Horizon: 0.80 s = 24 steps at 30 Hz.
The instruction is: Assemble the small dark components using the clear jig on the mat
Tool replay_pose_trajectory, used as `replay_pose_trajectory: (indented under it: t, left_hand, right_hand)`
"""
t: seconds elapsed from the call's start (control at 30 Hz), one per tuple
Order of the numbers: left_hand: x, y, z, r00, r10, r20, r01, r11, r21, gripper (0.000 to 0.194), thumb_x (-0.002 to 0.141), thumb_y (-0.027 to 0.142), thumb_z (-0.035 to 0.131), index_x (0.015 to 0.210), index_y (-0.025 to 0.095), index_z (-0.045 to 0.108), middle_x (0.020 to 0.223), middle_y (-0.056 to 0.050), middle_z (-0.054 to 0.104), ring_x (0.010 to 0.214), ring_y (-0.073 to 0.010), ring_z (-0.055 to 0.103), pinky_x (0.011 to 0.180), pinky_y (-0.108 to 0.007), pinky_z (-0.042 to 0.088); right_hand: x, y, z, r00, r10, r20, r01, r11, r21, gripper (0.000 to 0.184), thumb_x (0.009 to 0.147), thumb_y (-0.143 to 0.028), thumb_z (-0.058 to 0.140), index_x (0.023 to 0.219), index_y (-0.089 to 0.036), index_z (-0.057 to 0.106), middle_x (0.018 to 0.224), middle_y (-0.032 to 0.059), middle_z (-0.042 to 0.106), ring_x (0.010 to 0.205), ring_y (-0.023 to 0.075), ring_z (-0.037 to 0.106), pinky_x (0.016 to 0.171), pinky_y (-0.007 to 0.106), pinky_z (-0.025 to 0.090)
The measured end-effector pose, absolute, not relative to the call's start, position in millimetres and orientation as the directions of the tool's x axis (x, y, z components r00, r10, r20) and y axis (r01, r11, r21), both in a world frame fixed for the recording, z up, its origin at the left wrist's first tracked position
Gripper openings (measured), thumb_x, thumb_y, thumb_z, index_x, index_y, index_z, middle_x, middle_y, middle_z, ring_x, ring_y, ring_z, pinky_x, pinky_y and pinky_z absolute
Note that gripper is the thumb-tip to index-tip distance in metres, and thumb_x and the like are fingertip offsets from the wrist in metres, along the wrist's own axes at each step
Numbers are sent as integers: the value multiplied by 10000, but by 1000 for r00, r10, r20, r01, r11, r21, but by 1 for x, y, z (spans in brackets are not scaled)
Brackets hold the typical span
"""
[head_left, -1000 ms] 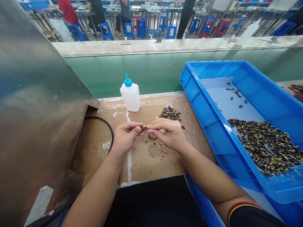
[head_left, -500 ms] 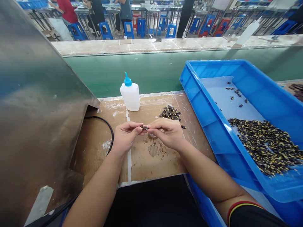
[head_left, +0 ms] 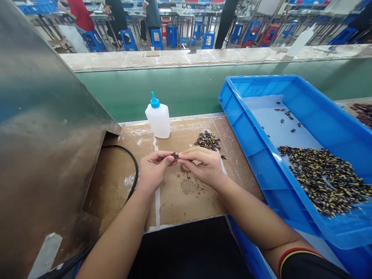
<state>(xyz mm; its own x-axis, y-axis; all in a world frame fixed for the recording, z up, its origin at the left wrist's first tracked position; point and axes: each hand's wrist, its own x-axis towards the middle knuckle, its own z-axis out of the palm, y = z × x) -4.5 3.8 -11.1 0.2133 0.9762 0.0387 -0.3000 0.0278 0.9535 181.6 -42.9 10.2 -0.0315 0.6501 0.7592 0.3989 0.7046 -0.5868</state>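
Observation:
Between the fingertips of both hands is a small dark piece (head_left: 175, 155), too small to name more exactly. My left hand (head_left: 154, 170) pinches it from the left with thumb and forefinger. From the other side, my right hand (head_left: 205, 164) is closed, its thumb and fingertips meeting at the piece. Just beyond my right hand lies a little pile of small black-and-yellow pieces (head_left: 207, 140), with a single one apart at its right. A white squeeze bottle (head_left: 159, 121) with a blue nozzle cap stands upright behind my left hand.
At the right a large blue crate (head_left: 245, 128) holds a heap of similar black-and-yellow pieces (head_left: 325, 178). A metal housing (head_left: 52, 128) rises on the left, with a black cable (head_left: 135, 162) beside it. A green belt (head_left: 192, 87) runs behind the cardboard-covered bench (head_left: 186, 211). Several people stand far off.
Both hands stay together at the same spot. The held piece appears slightly turned, with its yellow part no longer showing. The whole view has shifted a little.

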Motion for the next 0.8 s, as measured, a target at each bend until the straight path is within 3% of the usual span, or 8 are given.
replay_pose_trajectory:
  t: [0.33, 0.8]
  left_hand:
    - [1, -10, -8, 188, 953, 236, -137, -213, 967, 213, 862, 365, 890, 1041, 255, 861, 1145, -85, 807, 1055, -220, 798, 1004, -295, 669]
    - [0, -14, -13, 170, 869, 464, -77, -458, 886, 181, 939, 245, 806, 1111, 289, 837, 1217, -59, 792, 1116, -223, 781, 1056, -387, 662]
  right_hand:
    - [177, -42, 6, 23, 574, 818, 548, 678, -491, 122, 972, -107, 751, 1005, -224, 758, 982, 47, 823, 849, 168, 792, 770, 305, 682]
    - [168, -46, 10, 90, 548, 832, 564, 660, -496, 131, 957, -112, 755, 967, -243, 745, 955, 39, 828, 823, 179, 801, 755, 327, 700]
